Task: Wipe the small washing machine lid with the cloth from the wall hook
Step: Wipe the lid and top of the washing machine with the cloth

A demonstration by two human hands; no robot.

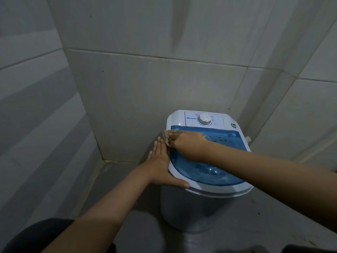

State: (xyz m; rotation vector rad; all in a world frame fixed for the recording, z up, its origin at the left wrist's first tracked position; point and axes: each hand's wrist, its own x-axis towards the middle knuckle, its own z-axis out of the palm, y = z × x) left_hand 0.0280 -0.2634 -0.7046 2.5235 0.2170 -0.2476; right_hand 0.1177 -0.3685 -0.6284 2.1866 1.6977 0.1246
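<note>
Grey tiled walls (164,79) meet in a corner, and the grey floor (116,179) runs up to them. A small washing machine (193,212) stands in that corner, just beside the back wall, its pale round body under a white top. The see-through blue lid (206,170) is down and covers most of the top; a few dark specks sit on it near the far right. Behind the lid is the white control panel (217,118) with one round dial (205,119).

The person's right arm reaches across the lid from the right. The right hand (187,141) is closed around a small beige cloth (166,136), bunched under the fingers and pressed onto the lid's far left corner, a bit of it sticking out past the edge. The left hand (160,161) lies flat against the machine's left side, fingers straight and together, thumb hooked along the front rim, gripping nothing.
</note>
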